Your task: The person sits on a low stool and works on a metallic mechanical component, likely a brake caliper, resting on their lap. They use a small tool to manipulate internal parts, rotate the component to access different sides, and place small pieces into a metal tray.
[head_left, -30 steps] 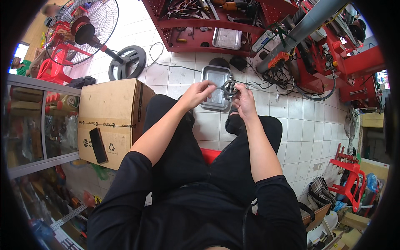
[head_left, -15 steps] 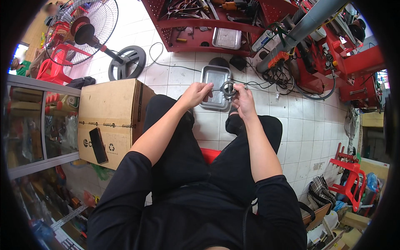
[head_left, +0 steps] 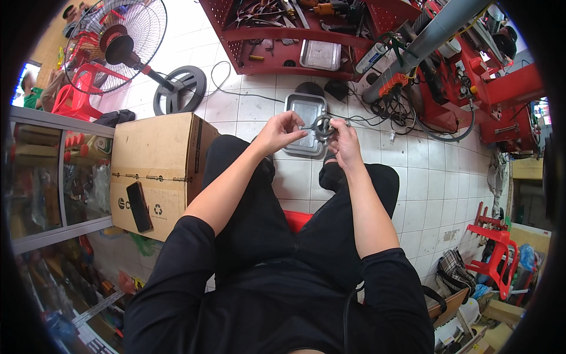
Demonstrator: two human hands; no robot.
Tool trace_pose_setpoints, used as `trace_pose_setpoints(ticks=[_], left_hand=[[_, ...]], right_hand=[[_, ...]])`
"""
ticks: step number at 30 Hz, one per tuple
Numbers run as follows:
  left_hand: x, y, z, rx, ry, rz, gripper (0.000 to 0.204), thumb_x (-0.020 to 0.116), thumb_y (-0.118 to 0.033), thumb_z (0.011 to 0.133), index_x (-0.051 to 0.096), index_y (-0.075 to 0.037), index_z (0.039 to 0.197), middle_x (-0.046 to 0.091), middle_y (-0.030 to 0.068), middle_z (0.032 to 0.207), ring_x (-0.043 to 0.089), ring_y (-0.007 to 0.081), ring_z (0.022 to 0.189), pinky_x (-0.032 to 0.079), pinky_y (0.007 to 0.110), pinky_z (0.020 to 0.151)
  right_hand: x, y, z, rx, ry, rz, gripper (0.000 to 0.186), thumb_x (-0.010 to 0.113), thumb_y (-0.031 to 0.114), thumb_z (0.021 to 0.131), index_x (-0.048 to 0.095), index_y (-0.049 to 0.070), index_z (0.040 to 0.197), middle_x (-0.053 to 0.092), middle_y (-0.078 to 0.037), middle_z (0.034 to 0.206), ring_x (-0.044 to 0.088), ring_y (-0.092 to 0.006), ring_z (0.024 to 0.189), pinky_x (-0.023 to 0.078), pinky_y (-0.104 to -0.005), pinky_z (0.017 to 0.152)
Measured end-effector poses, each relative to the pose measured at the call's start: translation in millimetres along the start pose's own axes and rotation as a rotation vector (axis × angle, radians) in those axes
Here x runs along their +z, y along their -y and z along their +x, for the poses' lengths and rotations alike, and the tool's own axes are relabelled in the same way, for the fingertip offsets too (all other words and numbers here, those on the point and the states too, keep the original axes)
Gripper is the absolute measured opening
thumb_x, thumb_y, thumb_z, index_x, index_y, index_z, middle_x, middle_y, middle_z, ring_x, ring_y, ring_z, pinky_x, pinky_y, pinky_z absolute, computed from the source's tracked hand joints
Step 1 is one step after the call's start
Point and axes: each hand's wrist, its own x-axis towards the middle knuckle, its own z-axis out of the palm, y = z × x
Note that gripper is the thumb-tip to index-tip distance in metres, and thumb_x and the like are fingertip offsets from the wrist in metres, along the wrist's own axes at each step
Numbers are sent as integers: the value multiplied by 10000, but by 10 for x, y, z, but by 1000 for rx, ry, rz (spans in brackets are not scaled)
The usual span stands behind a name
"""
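Note:
Over a grey metal tray [head_left: 307, 105] on the floor, my right hand [head_left: 345, 145] grips a dark ring-shaped metal part [head_left: 323, 126] between thumb and fingers. A thin rod or bolt sticks out from the ring toward the left; its exact kind is too small to tell. My left hand [head_left: 276, 134] is open beside that rod, its thumb and fingers spread apart around the tip. Whether a fingertip touches the rod, I cannot tell.
A cardboard box [head_left: 150, 144] with a phone [head_left: 139, 206] on it stands left, near a standing fan [head_left: 119, 48]. Ahead is a red tool cart [head_left: 277, 36]. Cables [head_left: 396, 106] and red machinery [head_left: 442, 100] lie right. A red chair [head_left: 498, 256] is at far right.
My left thumb and fingers have parted from a pinch at the rod's end. My right hand and the ring-shaped part stay nearly in place.

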Motion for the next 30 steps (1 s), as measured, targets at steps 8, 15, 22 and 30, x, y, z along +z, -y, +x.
trace_pose_setpoints(ticks=[8, 15, 22, 30], left_hand=[[13, 88, 17, 70, -30, -29, 347, 537, -318, 928, 590, -5, 788, 538, 5, 626, 502, 76, 574, 386, 227, 514], [-22, 102, 13, -116, -47, -170, 348, 527, -327, 932, 609, -12, 812, 536, -1, 613, 495, 72, 543, 397, 225, 497], [-50, 99, 9, -233, 80, -113, 232, 625, -237, 880, 583, -9, 881, 521, -5, 633, 495, 71, 585, 406, 229, 546], [-95, 132, -2, -247, 83, -2, 346, 594, -289, 901, 584, 24, 1048, 561, 18, 702, 527, 86, 614, 423, 238, 569]], right_hand=[[8, -1, 1, 4, -4, 15, 204, 603, 237, 850, 455, 186, 719, 361, 95, 550, 240, -14, 389, 185, -204, 367], [17, 13, -11, 1, -2, 17, 213, 601, 235, 850, 449, 186, 710, 356, 95, 548, 240, -16, 390, 186, -207, 369], [4, -14, 17, 9, -12, 2, 210, 598, 235, 852, 448, 181, 715, 360, 91, 551, 247, -18, 393, 194, -206, 369], [22, -8, 4, -1, -12, -4, 201, 591, 242, 851, 458, 161, 723, 376, 80, 555, 254, -23, 395, 204, -209, 368]])
